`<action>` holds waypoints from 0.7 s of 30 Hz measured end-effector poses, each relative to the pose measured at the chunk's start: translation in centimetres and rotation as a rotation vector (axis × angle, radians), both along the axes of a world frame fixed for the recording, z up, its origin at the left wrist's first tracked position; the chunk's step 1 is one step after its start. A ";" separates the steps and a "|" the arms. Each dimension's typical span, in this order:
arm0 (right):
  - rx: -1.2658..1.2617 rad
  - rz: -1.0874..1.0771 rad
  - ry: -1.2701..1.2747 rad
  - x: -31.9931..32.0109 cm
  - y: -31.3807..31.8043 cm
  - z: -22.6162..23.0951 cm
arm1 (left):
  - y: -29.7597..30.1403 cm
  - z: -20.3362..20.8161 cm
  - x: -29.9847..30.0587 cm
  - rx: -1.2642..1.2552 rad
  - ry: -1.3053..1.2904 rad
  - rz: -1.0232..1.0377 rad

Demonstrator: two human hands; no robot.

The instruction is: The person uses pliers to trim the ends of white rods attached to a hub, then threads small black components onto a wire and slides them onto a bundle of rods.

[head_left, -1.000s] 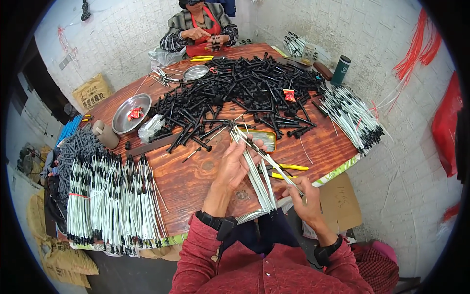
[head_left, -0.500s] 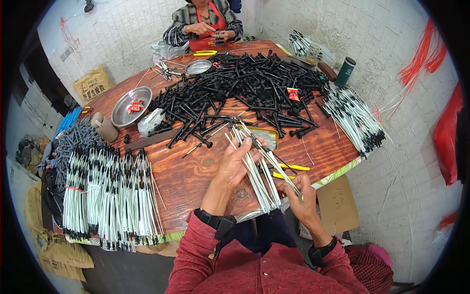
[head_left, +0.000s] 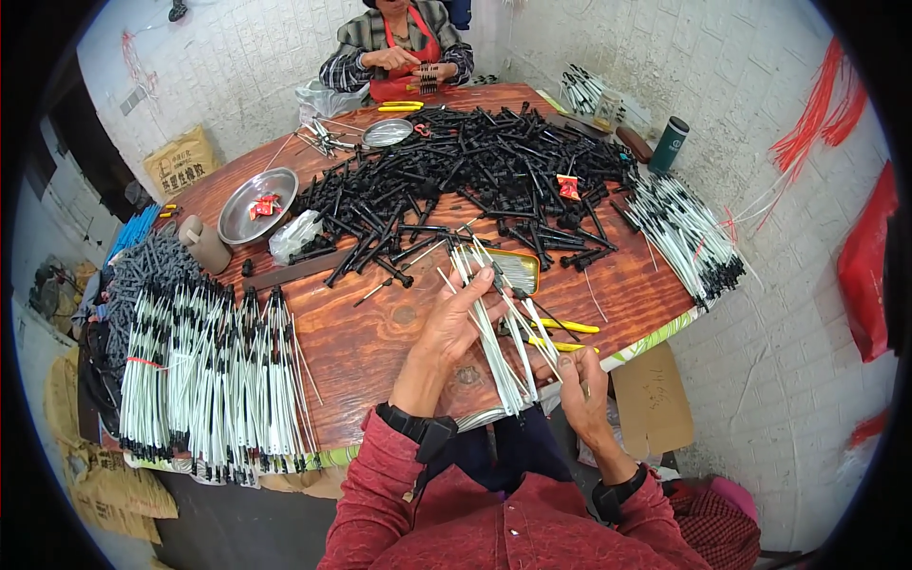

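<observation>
My left hand (head_left: 454, 318) is closed around a loose bunch of thin white rods (head_left: 502, 366) with dark fittings near their upper ends. The rods fan downward over the table's near edge. At the lower right of the bunch, my right hand (head_left: 583, 391) pinches the end of one white rod between thumb and fingers. Just beyond that hand lie pliers with yellow handles (head_left: 570, 327), partly covered by the rods. A yellow-rimmed tin (head_left: 518, 269) holding thin pale pieces sits behind my left hand.
A heap of black plastic parts (head_left: 475, 157) covers the table's middle. Bundled white rods (head_left: 214, 380) stand at left, with more rods (head_left: 684, 233) at right. A steel bowl (head_left: 233, 223), beige flask (head_left: 202, 245) and green flask (head_left: 670, 144) stand around. A co-worker's hands (head_left: 408, 65) work opposite.
My right hand has shifted slightly down, its thumb and fingers now more upright at the rod's end. The left hand keeps its hold on the bunch, which has barely moved.
</observation>
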State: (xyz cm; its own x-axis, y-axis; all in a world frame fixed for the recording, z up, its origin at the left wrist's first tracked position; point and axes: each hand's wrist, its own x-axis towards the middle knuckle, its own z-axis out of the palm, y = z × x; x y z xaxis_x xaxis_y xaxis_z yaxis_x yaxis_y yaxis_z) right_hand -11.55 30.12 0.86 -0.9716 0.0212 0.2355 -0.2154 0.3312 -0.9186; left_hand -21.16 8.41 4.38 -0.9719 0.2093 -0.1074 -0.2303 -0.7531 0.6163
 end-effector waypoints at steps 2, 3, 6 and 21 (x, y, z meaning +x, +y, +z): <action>-0.076 0.024 -0.044 0.5 -0.9 2.0 | -0.1 0.3 0.2 0.002 -0.004 -0.004; -0.114 0.035 -0.066 0.6 -1.2 2.5 | -0.1 0.5 0.2 0.004 -0.007 -0.012; -0.108 0.012 -0.071 0.6 -1.7 2.0 | -0.1 0.5 0.1 0.007 -0.012 -0.025; -0.242 0.092 -0.325 0.1 -0.7 1.2 | -0.1 -0.2 0.0 0.080 0.033 -0.092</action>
State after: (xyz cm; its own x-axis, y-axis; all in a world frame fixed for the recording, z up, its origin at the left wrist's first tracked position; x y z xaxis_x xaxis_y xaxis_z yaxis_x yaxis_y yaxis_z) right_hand -11.41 29.39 2.09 -0.9950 -0.0526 -0.0853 0.0803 0.0906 -0.9926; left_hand -21.17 8.32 4.18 -0.9509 0.3046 -0.0549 -0.2813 -0.7764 0.5640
